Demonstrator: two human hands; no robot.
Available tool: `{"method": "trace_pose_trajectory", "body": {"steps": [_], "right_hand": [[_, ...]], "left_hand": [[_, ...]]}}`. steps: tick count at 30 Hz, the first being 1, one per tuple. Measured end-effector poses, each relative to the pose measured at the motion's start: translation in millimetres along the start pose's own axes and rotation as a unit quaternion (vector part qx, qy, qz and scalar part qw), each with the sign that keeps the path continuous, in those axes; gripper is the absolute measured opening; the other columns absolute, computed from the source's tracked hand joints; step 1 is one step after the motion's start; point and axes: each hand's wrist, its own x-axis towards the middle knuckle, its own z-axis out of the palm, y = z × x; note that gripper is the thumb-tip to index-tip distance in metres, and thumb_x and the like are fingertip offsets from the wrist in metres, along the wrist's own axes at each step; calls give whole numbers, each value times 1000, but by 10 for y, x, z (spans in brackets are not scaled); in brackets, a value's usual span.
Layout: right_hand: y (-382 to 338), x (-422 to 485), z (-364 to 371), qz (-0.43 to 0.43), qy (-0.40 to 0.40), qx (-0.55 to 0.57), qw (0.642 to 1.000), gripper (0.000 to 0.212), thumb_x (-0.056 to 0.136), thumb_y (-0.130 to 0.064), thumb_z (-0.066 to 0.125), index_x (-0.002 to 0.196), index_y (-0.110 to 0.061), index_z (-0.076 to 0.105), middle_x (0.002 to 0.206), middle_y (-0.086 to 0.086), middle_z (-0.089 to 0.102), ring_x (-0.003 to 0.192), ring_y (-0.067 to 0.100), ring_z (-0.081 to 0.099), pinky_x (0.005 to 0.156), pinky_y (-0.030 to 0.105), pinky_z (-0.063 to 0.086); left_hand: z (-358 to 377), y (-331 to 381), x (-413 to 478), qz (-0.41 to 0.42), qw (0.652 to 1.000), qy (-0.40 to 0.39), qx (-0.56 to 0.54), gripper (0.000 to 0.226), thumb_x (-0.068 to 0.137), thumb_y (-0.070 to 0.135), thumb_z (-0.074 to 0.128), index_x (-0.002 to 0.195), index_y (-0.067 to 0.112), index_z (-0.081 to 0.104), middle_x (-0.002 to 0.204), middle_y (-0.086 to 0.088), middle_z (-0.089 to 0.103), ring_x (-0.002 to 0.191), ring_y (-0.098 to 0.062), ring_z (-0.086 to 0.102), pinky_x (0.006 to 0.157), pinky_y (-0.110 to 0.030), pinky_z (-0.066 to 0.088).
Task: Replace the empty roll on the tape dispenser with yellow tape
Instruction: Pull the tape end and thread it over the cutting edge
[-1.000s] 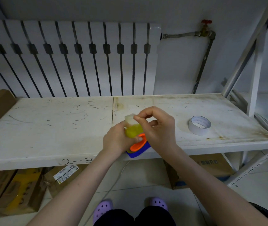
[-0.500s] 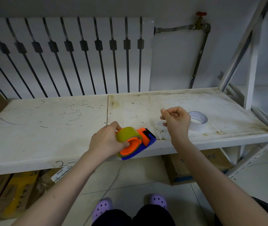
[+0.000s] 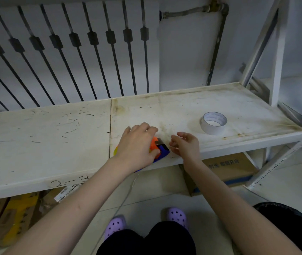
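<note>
The orange and blue tape dispenser lies at the front edge of the white shelf, near the middle. My left hand covers it from above and grips it, hiding most of the yellow tape roll, of which only a sliver shows at the hand's left side. My right hand hovers just right of the dispenser's blade end, fingers curled and pinched close together; I cannot tell whether a tape end is between them. The empty white roll stands on the shelf to the right.
A white radiator and a pipe are behind the shelf. A white shelf upright rises at the right. Cardboard boxes sit on the floor under the shelf, and a black bin rim shows at bottom right.
My left hand has lowered the dispenser from the air onto the shelf's front edge. My right hand came back from near the empty roll to the dispenser's blade end.
</note>
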Motion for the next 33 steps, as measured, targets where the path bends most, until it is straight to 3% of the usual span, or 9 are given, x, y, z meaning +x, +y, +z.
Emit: {"method": "trace_pose_trajectory", "body": {"steps": [4, 8, 12, 17, 23, 27, 33], "right_hand": [[49, -13, -39, 5, -11, 20, 1000, 37, 85, -17, 68, 113, 4, 57, 69, 8, 60, 57, 12, 57, 51, 21, 51], [47, -5, -34, -1, 6, 5, 1000, 32, 80, -19, 74, 105, -1, 63, 73, 9, 63, 62, 13, 60, 47, 16, 49], [-8, 12, -20, 16, 1, 9, 1000, 6, 83, -16, 70, 79, -12, 66, 69, 7, 63, 63, 13, 60, 49, 16, 50], [-70, 43, 50, 13, 3, 31, 999, 8, 84, -16, 65, 86, -8, 64, 75, 5, 65, 63, 12, 61, 51, 19, 50], [-91, 38, 110, -5, 18, 39, 999, 6, 85, -14, 64, 83, -9, 62, 75, 6, 65, 61, 12, 61, 52, 21, 52], [-157, 7, 80, -40, 16, 53, 998, 6, 85, -11, 63, 87, -5, 63, 72, 4, 63, 60, 10, 62, 53, 18, 53], [-401, -227, 155, -205, 31, -32, 978, 7, 84, -14, 65, 81, -8, 65, 66, 2, 65, 57, 7, 63, 63, 29, 57]], "left_hand": [[136, 76, 104, 28, 999, -7, 33, 46, 81, 48, 54, 120, 23, 56, 122, 2, 57, 112, -23, 53, 99, -38, 37], [204, 11, 142, 53, 994, -20, 96, 41, 81, 45, 53, 117, 26, 55, 118, 3, 59, 111, -22, 55, 103, -38, 33], [125, -91, 239, 61, 990, -32, 123, 47, 80, 37, 58, 125, 26, 50, 121, 1, 57, 114, -23, 55, 108, -41, 27], [54, -235, 404, 47, 977, -92, 185, 57, 76, 35, 65, 129, 25, 45, 119, -1, 58, 112, -26, 57, 105, -43, 30], [21, -367, 467, -25, 987, -107, 119, 77, 68, 36, 69, 137, 25, 37, 114, -5, 64, 108, -29, 56, 86, -39, 45], [-189, -475, 498, -74, 990, -113, 34, 76, 64, 43, 76, 132, 26, 45, 129, -1, 58, 119, -28, 52, 87, -41, 49], [-200, -389, 497, -108, 987, -113, 43, 53, 62, 40, 77, 112, 26, 63, 112, 2, 62, 107, -25, 56, 76, -35, 42]]}}
